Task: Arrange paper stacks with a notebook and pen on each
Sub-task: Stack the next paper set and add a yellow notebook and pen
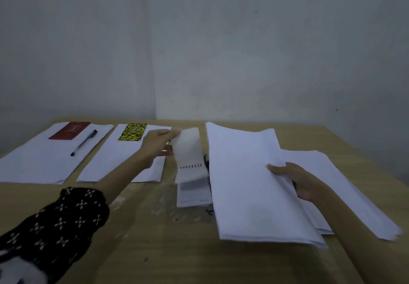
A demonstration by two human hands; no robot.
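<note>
1. The left hand (157, 142) pinches the white cover of a small spiral notebook (190, 150) and holds it up above the table (155, 250). The notebook is blurry. It hangs near the middle of the table, just at 3 o'clock from the second paper stack.
2. The right hand (297, 180) grips a thick sheaf of white paper (243, 184), thumb on top and fingers under. The sheaf is tilted up on its right side. It sits at 3 o'clock from the lifted notebook.
3. Under the sheaf, at 4 o'clock from it, lie more white sheets (336, 186) spread flat on the table.
4. Below the lifted notebook, at 6 o'clock, lies another white notebook (192, 197), partly tucked under the sheaf.
5. At 9 o'clock from the left hand lies a paper stack (115, 157) with a yellow and black notebook (132, 132) on its far end.
6. Farther out at 9 o'clock lies another paper stack (42, 162). A red notebook (69, 130) and a dark pen (84, 142) lie on it, the pen just beside the notebook.
7. The left arm has a black sleeve (55, 228) with small white flowers.
</note>
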